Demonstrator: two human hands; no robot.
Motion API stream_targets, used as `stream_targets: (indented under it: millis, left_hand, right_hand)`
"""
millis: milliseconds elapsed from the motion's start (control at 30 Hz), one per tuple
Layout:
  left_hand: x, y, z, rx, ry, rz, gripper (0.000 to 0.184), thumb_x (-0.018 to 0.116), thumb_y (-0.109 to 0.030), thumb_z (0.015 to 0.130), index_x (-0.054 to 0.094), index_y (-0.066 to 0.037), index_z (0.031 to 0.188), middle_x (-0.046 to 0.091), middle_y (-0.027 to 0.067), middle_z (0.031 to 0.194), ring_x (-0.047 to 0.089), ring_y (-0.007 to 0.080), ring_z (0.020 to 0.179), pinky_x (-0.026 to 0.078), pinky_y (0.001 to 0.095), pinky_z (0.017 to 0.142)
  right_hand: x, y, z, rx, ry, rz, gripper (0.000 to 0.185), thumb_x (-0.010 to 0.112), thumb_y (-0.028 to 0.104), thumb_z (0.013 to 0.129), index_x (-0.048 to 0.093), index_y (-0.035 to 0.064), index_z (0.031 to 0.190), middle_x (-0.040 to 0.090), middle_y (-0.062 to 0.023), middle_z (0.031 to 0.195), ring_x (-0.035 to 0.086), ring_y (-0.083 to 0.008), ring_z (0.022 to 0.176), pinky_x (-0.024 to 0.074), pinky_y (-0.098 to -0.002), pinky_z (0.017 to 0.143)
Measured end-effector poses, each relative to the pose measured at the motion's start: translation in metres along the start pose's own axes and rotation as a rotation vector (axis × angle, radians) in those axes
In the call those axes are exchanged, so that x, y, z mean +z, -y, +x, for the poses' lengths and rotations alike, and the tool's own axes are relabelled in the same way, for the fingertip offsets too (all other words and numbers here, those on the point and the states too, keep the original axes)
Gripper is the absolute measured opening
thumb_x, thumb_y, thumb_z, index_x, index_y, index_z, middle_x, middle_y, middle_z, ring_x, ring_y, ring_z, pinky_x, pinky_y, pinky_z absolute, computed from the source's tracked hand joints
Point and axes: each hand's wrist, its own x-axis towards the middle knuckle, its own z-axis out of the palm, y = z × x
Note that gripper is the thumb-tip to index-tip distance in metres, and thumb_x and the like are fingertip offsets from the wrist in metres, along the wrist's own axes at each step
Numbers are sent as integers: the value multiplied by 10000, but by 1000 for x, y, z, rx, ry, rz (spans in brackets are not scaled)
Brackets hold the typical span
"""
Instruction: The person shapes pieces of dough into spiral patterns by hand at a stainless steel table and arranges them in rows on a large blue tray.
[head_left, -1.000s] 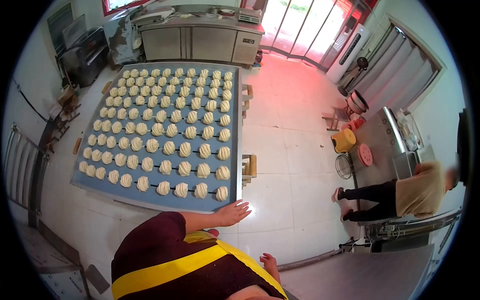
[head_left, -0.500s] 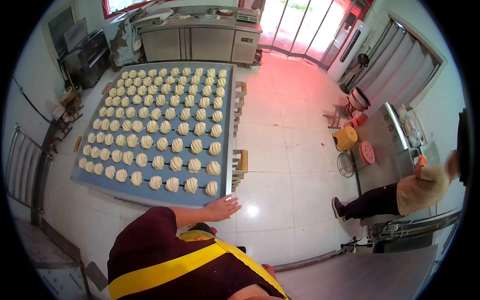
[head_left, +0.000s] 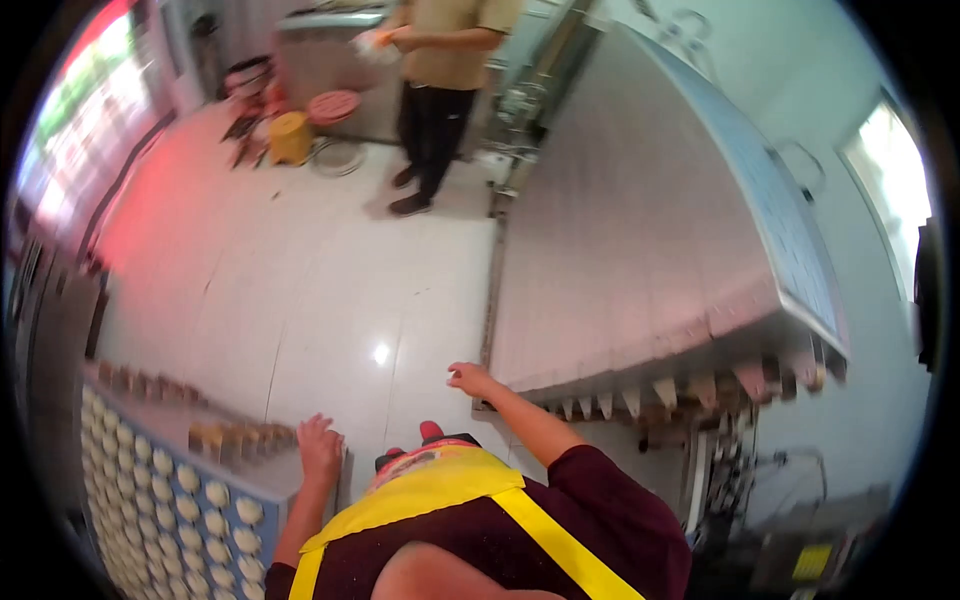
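My left hand is beside the near corner of a large blue-surfaced tray, its fingers apart and nothing in them. Rows of pale pleated buns cover that tray. I cannot tell whether the hand touches its edge. On the other side of my body, my right hand is held out with loosely bent fingers, close to the lower left edge of a big metal panel. No object shows in that hand. A yellow apron covers my front.
Wooden blocks stick out along the bun tray's side. A co-worker stands ahead at a metal counter, near a yellow stool and a red round stool. White tiled floor lies between. Notched pieces line the metal panel's lower edge.
My view has swung right, so the bun tray now sits at lower left and the metal panel fills the right. My right arm has come into full view, reaching forward.
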Motion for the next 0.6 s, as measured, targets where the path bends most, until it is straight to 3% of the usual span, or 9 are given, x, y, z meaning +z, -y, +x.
stream_targets:
  millis: [67,200,267,333,367,400,433,533,600]
  left_hand:
    - [10,-6,56,166,100,-194,235,701,-34,709,586,-46,913,550,165,1200,505,362,1158,355,551,1009]
    - [0,-110,171,480,106,-237,364,692,-22,713,576,-35,1057,575,155,1185,528,349,1127,397,497,989]
    - [-49,-152,210,569,30,-309,484,709,-30,718,552,-28,1176,573,157,1207,534,355,1122,429,457,968]
    - [-91,-205,245,669,-62,-360,562,728,-37,716,534,-30,1244,563,160,1235,546,350,1112,460,419,936]
    - [-116,-237,261,749,-127,-358,577,735,-41,713,530,-27,1253,564,158,1233,552,344,1103,467,412,925]
    - [-136,-271,275,824,-188,-348,593,743,-45,710,527,-24,1262,566,156,1232,559,338,1093,474,406,913]
    - [-159,-305,283,924,-255,-342,588,745,-34,711,527,-14,1256,566,161,1228,562,345,1090,470,399,923]
    - [-198,-404,289,1158,-428,-282,597,756,-61,710,520,4,1256,561,157,1241,560,341,1088,464,394,935]
    - [-195,-478,272,1246,-462,-232,596,746,-119,740,510,-24,1279,549,150,1269,547,331,1115,455,399,948]
  right_hand:
    - [1,6,-38,29,-101,138,447,692,310,820,600,45,1168,670,-137,1012,628,-276,934,503,-373,810]
    - [-9,-48,-182,126,-283,160,462,713,275,819,589,57,1207,668,-107,999,624,-206,889,501,-343,796]
    - [-4,-72,-268,353,-513,421,449,722,265,815,601,66,1199,675,-97,1011,624,-193,907,502,-345,812]
    - [-46,-100,-364,470,-680,203,384,729,252,818,639,67,1143,692,-73,1017,636,-177,931,509,-344,831]
    - [-91,-68,-410,703,-812,249,338,725,234,825,648,47,1096,699,-78,974,640,-170,902,512,-343,806]
    - [-95,-177,-449,525,-1117,167,311,717,231,831,648,30,1058,703,-91,953,637,-171,880,513,-347,788]
    - [-146,-126,-490,629,-1200,39,299,686,224,826,660,31,1054,695,-135,982,654,-254,892,511,-384,801]
    - [-248,-200,-572,430,-1767,177,349,673,177,835,595,-10,1118,654,-168,984,630,-282,942,487,-386,814]
    - [-321,-244,-625,536,-1913,-178,494,694,185,850,518,-5,1271,633,-186,1143,625,-241,1007,495,-350,839]
